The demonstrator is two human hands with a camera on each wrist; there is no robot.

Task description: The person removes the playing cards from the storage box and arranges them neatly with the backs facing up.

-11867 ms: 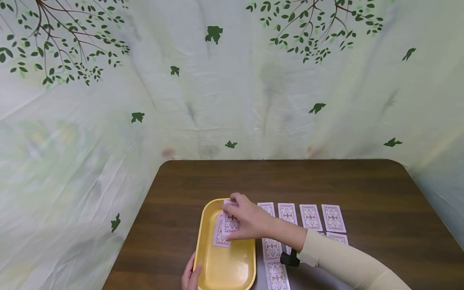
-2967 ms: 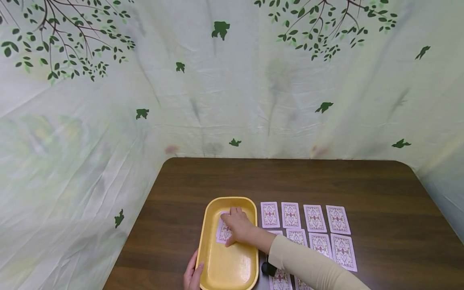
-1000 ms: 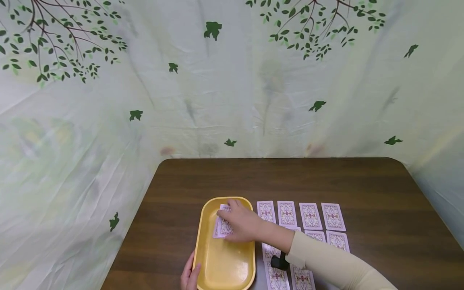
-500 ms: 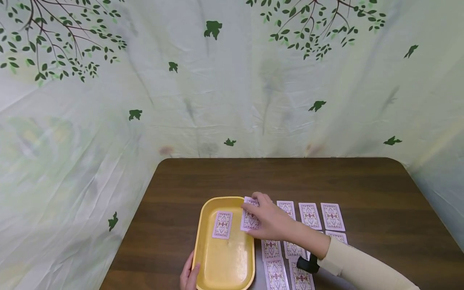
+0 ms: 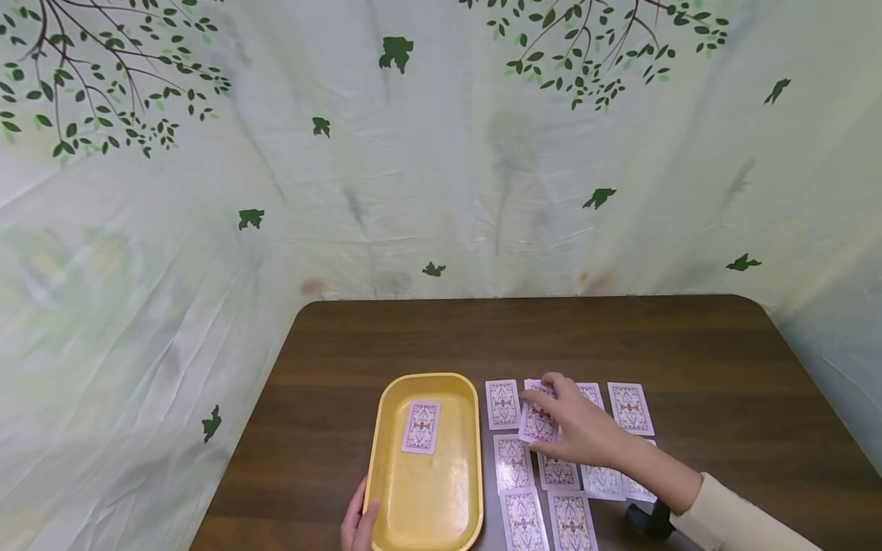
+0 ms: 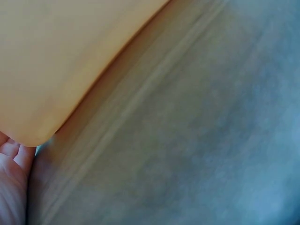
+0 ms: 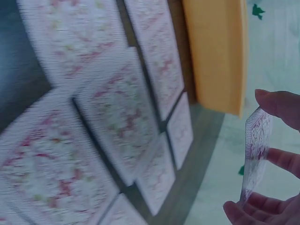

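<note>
My right hand (image 5: 586,425) pinches a playing card (image 5: 536,417), patterned side up, by its edges above the upper part of the card grid. In the right wrist view the held card (image 7: 257,150) stands nearly edge-on between thumb and fingertips, apart from the cards below. My left hand (image 5: 358,520) holds the left rim of the yellow tray (image 5: 427,501), thumb over the edge. The left wrist view shows the tray's corner (image 6: 47,84) resting against the fingers. Inside the tray, toward its far end, lies one playing card (image 5: 421,427), also patterned side up.
Right of the tray, several face-down cards lie in rows, such as the near-left card (image 5: 525,520) and the far-right card (image 5: 630,408). The forearm passes over the grid's right side, a black wrist camera (image 5: 649,522) under it. The brown table (image 5: 413,337) ends at a leaf-printed curtain (image 5: 441,191).
One second ago my right hand was over the card in the tray. It has since lifted away rightward with a card, crossing the tray's right rim to the grid. My left hand stays at the rim.
</note>
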